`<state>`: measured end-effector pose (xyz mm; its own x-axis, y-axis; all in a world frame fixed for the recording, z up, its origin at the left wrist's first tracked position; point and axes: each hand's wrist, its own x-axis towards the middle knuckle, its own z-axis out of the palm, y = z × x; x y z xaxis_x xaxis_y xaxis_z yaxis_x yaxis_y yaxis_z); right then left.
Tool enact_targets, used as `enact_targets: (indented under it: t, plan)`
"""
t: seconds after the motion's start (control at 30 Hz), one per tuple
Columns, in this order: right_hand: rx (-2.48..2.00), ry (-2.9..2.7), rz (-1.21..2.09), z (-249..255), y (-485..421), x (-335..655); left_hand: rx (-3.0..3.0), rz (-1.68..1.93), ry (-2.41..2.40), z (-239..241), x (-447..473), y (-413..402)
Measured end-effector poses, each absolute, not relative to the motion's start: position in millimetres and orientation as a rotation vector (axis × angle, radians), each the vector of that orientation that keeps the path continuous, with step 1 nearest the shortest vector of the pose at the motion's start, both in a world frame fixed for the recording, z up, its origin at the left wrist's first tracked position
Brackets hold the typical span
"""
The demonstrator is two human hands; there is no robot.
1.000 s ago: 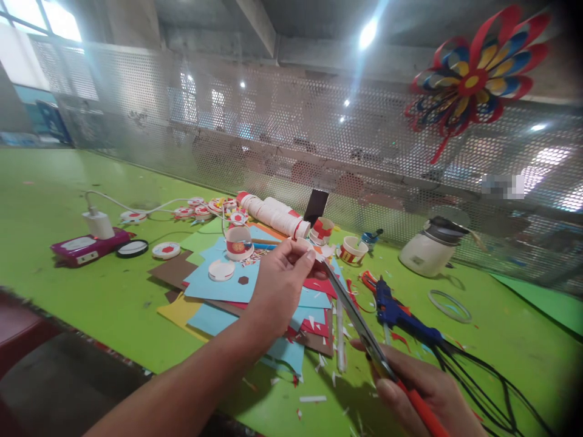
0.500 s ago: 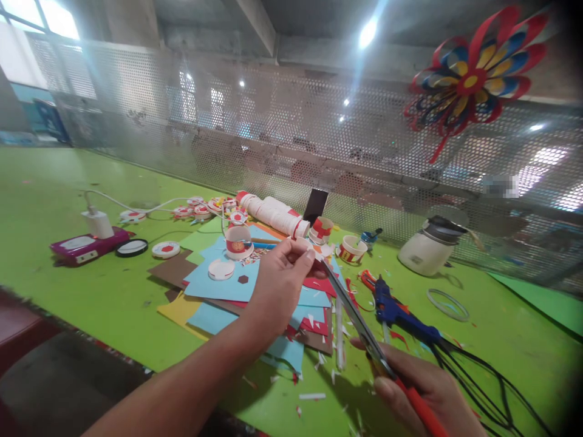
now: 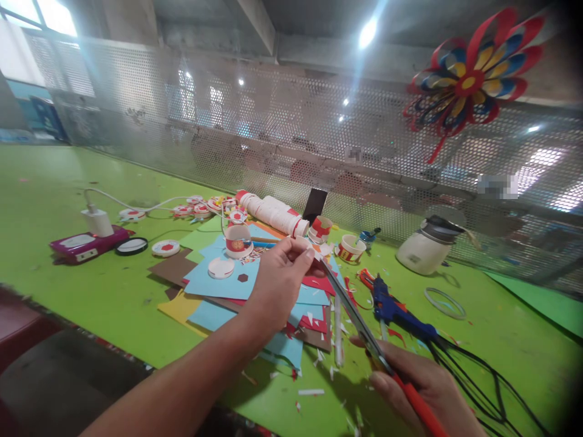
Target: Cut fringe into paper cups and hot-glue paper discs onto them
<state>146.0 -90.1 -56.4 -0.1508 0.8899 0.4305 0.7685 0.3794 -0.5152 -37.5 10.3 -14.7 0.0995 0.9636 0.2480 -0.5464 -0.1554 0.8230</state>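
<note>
Above green table (image 3: 91, 303): one scissors (image 3: 359, 325), two hands, one paper piece (image 3: 314, 250)

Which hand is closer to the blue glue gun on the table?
Right. The right hand, gripping scissors, sits just in front of the blue glue gun; the left hand is farther away, over the coloured paper sheets.

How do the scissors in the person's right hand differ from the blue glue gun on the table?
The scissors are held off the table, blades slanting up to the left hand; the glue gun lies flat, untouched. Scissors have red handles and bare metal blades; the glue gun is blue with a black cord.
</note>
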Motion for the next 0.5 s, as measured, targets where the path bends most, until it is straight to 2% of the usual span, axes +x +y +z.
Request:
enact_targets:
  t: [0.3,0.5]
  plan:
    - [-1.429,-2.005,0.284,-49.6,-89.0,144.4,1.015,1.422,0.538,-15.6,-39.8,13.6]
    - [-1.412,-1.905,0.573,-49.9,-91.2,145.1,1.038,1.360,0.512,-17.2,-45.1,18.0]
